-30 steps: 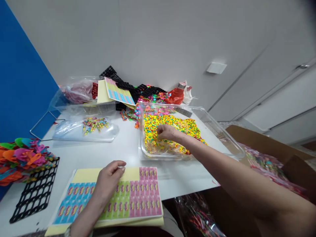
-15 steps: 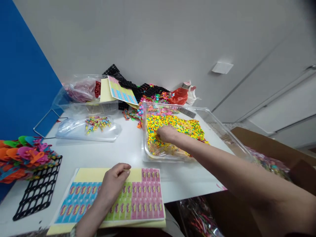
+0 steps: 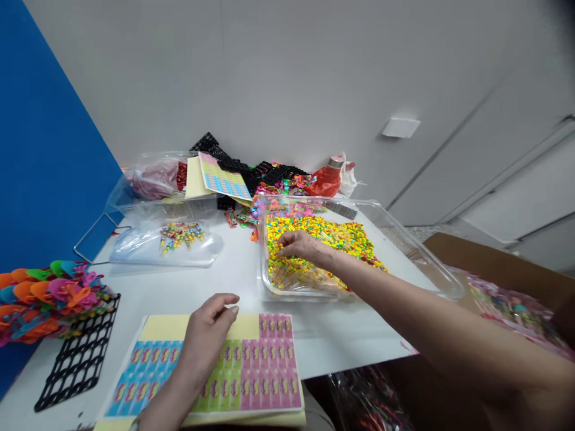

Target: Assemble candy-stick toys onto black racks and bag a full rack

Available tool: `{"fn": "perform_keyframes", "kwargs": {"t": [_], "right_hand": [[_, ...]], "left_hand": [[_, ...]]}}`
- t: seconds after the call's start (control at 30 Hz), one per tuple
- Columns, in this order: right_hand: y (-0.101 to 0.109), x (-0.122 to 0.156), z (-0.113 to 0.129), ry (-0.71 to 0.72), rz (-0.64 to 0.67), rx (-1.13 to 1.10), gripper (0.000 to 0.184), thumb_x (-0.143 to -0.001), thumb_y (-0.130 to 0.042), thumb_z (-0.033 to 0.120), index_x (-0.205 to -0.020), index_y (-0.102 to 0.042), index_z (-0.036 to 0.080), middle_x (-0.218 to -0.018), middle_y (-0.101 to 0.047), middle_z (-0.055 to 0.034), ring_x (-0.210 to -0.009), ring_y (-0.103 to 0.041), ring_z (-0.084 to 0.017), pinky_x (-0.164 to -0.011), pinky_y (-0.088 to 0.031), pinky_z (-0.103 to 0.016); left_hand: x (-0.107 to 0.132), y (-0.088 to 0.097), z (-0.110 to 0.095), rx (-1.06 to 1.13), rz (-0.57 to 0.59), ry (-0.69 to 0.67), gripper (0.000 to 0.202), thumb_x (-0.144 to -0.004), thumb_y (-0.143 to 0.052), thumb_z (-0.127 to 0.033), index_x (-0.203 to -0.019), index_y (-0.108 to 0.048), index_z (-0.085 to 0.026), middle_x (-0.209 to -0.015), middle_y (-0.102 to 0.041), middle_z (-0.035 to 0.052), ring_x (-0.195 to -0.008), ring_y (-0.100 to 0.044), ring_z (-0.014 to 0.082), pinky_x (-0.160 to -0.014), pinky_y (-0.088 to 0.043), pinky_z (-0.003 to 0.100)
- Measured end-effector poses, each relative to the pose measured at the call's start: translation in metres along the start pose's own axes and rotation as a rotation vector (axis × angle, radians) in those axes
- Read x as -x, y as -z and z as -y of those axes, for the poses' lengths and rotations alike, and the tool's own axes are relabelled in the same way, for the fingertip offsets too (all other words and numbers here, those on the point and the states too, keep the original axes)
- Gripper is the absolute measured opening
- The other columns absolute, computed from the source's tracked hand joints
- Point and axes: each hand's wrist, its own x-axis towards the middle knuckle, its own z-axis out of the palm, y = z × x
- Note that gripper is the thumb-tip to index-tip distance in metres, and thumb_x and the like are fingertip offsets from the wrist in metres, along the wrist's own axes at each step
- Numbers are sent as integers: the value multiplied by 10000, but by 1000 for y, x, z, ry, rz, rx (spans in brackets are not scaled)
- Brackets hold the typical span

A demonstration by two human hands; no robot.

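Note:
My right hand [image 3: 302,246] is over the left part of a clear plastic tub [image 3: 269,287]. Its fingertips are pinched together just above small yellow, red and blue candies [image 3: 354,239]; whatever is between them is too small to make out. Clear plastic lies among the candies near the tub's front. My left hand [image 3: 210,329] rests on a sheet of blue, green and pink stickers [image 3: 265,383]. Its fingers are loosely curled, with a small gap between thumb and forefinger and nothing visible there. Part of the sheet's upper edge is bare yellow backing.
Small candy-filled tubes [image 3: 182,236] lie on clear plastic bags [image 3: 135,245]. At left, colourful plastic toys [image 3: 49,299] stand by a black grid [image 3: 81,359]. Behind are another clear tub [image 3: 179,209], black grids [image 3: 278,173] and a red bag [image 3: 326,181]. A cardboard box [image 3: 471,251] is at right.
My right hand has risen slightly out of the candies, and its pinched fingertips now show. My left hand stays on the sticker sheet. The view has shifted a little.

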Motion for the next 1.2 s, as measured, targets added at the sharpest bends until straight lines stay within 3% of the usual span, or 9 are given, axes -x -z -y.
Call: {"fn": "perform_keyframes", "kwargs": {"t": [0.17, 0.27, 0.4, 0.6, 0.7, 0.8, 0.87, 1.0, 1.2], "right_hand": [[9, 22, 2, 65, -45, -221, 219, -559, -722, 258, -700, -574, 178, -550, -538, 67, -516, -486, -75, -501, -326, -205], [7, 34, 7, 110, -64, -364, 229, -575, -731, 265, -705, -559, 187, -551, -537, 74, -502, -473, -73, -517, -358, -214], [3, 51, 14, 151, -71, -445, 178, -583, -710, 246, -644, -555, 182, -517, -519, 67, -498, -466, -73, -526, -373, -214], [15, 69, 7, 4, 13, -487, 154, -644, -667, 290, -659, -577, 165, -577, -577, 23, -509, -517, -83, -547, -419, -215], [43, 73, -3, -55, -16, -172, 150, -733, -618, 303, -779, -650, 164, -723, -652, -14, -592, -578, -102, -572, -423, -212], [88, 71, -19, -130, -265, 525, 110, -726, -581, 177, -778, -678, 172, -759, -670, -19, -647, -571, -112, -578, -376, -209], [116, 69, -33, -212, -333, 831, 109, -682, -567, 98, -680, -665, 148, -677, -645, -37, -638, -543, -126, -568, -342, -227], [143, 70, -59, -236, -269, 903, 126, -632, -579, 65, -567, -638, 156, -522, -550, -2, -568, -481, -113, -532, -304, -225], [133, 57, -71, -170, -312, 923, 138, -655, -611, 89, -689, -710, 179, -645, -653, -32, -624, -546, -138, -562, -343, -227]], "left_hand": [[-8, -19, -55, -99, -92, -435, 168, -834, -568, -287, -882, -711, -214, -924, -691, 38, -814, -633, 167, -748, -491, 278], [-28, -44, -84, -148, -59, -550, 225, -831, -541, -205, -988, -702, -201, -1053, -697, 71, -955, -645, 196, -887, -487, 318], [-64, -77, -103, -175, 86, -383, 390, -742, -595, -162, -1127, -654, -185, -962, -716, 65, -835, -667, 209, -780, -526, 328], [-89, -102, -99, -40, 302, -184, 254, -686, -614, -276, -918, -636, -177, -636, -641, -17, -512, -603, 157, -465, -463, 245], [-88, -102, -102, 92, 321, -44, 396, -641, -640, -290, -1003, -588, -138, -500, -585, -42, -402, -539, 148, -415, -442, 245], [-84, -97, -110, 262, 317, -24, 489, -608, -703, -321, -1030, -561, -119, -510, -602, -30, -436, -567, 148, -432, -460, 236], [-82, -94, -112, 329, 335, -33, 515, -602, -743, -354, -1027, -578, -115, -551, -606, -27, -494, -598, 148, -437, -461, 220], [-80, -90, -110, 415, 370, -51, 488, -648, -767, -404, -1021, -607, -133, -699, -629, -13, -541, -616, 131, -422, -455, 210], [-70, -86, -111, 611, 268, -108, 413, -662, -786, -337, -990, -608, -162, -741, -616, -28, -595, -642, 133, -503, -520, 241]]}}
